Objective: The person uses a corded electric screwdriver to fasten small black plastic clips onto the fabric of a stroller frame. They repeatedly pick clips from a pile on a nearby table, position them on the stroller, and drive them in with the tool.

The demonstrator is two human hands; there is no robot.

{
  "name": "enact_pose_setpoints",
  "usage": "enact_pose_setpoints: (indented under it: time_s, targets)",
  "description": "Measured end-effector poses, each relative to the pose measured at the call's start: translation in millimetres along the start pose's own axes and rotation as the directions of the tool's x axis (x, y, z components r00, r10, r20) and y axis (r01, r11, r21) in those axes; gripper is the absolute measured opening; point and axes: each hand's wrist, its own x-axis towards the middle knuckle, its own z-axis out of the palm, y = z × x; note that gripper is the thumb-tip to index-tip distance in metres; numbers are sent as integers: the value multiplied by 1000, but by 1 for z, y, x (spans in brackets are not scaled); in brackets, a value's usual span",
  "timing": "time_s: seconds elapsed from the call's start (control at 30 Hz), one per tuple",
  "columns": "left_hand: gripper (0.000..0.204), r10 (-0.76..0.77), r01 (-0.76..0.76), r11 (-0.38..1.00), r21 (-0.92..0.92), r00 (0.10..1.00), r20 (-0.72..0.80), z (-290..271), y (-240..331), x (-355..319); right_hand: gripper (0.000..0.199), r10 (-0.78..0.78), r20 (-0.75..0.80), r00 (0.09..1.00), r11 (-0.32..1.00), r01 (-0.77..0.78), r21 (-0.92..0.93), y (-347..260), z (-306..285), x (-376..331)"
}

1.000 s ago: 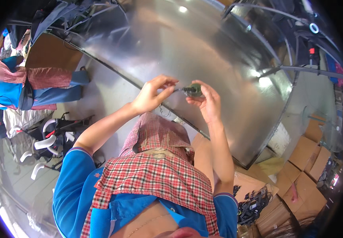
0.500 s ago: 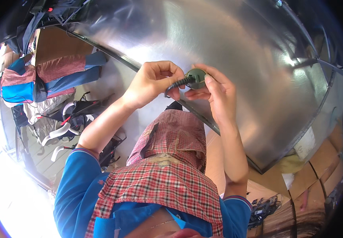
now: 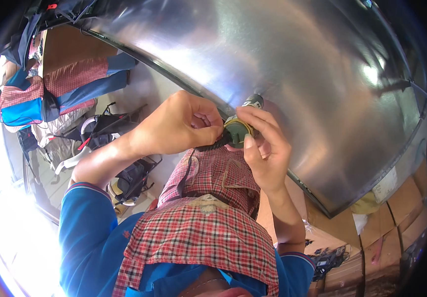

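Shiny sheet metal (image 3: 282, 64) fills the background; both hands grip a small green tool (image 3: 237, 129) at its lower edge, left hand (image 3: 176, 126) clenched, right hand (image 3: 265, 148) pinching. Likely risk: slipping onto that sharp edge.

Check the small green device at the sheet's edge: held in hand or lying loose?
Held. The right hand pinches the green device against the metal sheet; the left hand grips its black cord.

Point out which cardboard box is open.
The large brown cardboard box at upper left, beside the seated person; the boxes stacked at lower right look closed.
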Motion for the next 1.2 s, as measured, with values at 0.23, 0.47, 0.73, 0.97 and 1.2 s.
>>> enact_pose_setpoints:
  time_s: [0.23, 0.47, 0.73, 0.97, 1.2]
  targets:
    - [6, 51, -49, 997, -66, 998, 24, 7, -36, 6, 32, -33, -9, 999, 998, 32, -60, 14, 5, -12]
    - [5, 10, -16, 944, -329, 1000, -21, 15, -48, 7, 40, -31, -22, 999, 999, 31, -11, 13, 7, -4]
    - [4, 42, -46, 884, -465, 999, -17, 23, -37, 14, 41, 55, -28, 998, 984, -59, -168, -22, 4, 12]
    - [9, 82, -72, 892, -447, 997, 3, 29, -29, 13, 39, 79, -8, 997, 982, -79, -170, -26, -3, 7]
    - [53, 313, -302, 875, -380, 949, -34, 37, -38, 21, 42, 5, 17, 1000, 991, -3, -136, -18, -13, 0]
